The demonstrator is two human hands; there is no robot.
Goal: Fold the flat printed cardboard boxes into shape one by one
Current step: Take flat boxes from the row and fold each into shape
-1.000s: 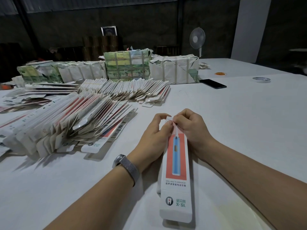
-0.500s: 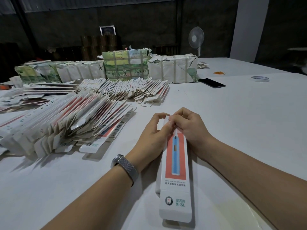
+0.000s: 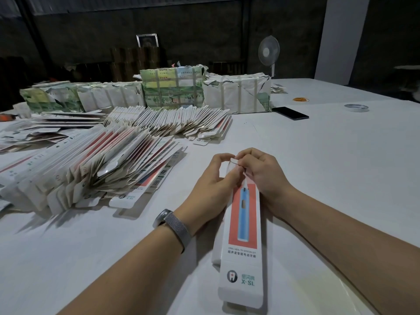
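Both hands, left [image 3: 213, 178] and right [image 3: 261, 173], still grip box [image 3: 243, 235] far-end flap; box unmoved since earlier.

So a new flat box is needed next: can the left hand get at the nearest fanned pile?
Probably yes. The left hand is busy pinching the box, but bare table separates it from the pile.

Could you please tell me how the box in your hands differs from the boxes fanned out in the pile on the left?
The box in hand is opened into a long sleeve; the pile boxes are flat. It lies alone, both hands pinching its far end, left hand and right hand; the pile boxes overlap, leaning, untouched. Both show white card with a red panel.
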